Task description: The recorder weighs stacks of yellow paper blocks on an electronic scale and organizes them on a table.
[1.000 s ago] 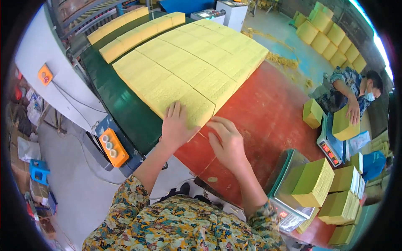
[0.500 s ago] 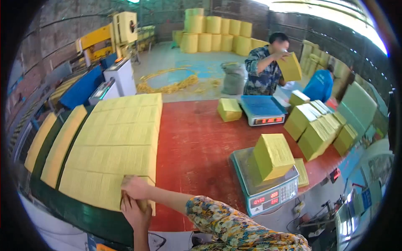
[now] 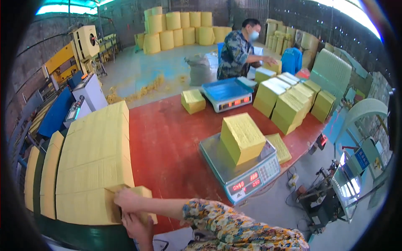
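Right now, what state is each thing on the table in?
Near scale: display lit, one yellow stack on its pan.
Far scale: display lit, blue pan bare.
Corner stack: gripped by both hands, right hand above, left hand below.
Yellow sheet rows: lying flat, packed together.

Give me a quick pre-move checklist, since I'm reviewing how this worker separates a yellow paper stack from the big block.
1. Both hands on the stack: ok, right hand on top, left hand at its near side.
2. Yellow stack parted from the yellow block: cannot tell, hands cover the seam.
3. Red table free beside it: ok.
4. Near scale free: not ok, a yellow bundle sits on it.
5. Co-worker out of the way: ok, at the far side.
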Available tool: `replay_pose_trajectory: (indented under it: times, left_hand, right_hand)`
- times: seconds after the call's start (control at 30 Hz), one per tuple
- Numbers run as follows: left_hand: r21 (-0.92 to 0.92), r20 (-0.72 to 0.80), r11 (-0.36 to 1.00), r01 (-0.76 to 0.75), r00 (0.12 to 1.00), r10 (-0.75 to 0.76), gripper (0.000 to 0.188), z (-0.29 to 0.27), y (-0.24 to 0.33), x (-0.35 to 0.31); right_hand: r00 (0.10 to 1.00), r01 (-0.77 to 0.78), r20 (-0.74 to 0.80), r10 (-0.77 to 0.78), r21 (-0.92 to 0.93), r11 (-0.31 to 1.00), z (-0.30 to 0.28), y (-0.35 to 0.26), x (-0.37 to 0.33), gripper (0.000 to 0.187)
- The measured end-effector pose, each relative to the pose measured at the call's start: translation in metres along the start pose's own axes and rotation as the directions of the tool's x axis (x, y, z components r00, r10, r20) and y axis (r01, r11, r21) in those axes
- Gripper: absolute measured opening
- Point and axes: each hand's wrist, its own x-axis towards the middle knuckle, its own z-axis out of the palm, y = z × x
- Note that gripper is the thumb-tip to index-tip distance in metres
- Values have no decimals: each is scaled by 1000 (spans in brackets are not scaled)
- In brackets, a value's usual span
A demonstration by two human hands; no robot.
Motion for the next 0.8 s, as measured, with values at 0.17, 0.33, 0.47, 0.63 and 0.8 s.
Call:
replay_pose_trajectory:
  times: [0.17,0.33,0.47,0.63,0.8]
  left_hand:
    - [-56,5,968,-246,969,246,84,5,40,-11]
    - [-355,69,818,-454,859,507,81,-3,85,9]
    - [-428,152,635,-643,642,752,70,-16,95,35]
    - [-409,121,756,-511,791,600,59,-16,89,-2]
    - [-779,273,448,438,881,-386,57,3,112,-98]
  right_hand:
    - [993,-13,112,23,-87,996,-24,25,-31,15]
    - [978,-138,123,170,-232,963,-77,62,-130,22]
    - [862,-477,85,499,-193,857,-111,63,-195,28]
    - [748,-662,90,657,41,748,-131,36,-263,39]
    - [785,-611,-16,620,155,777,-131,18,-287,40]
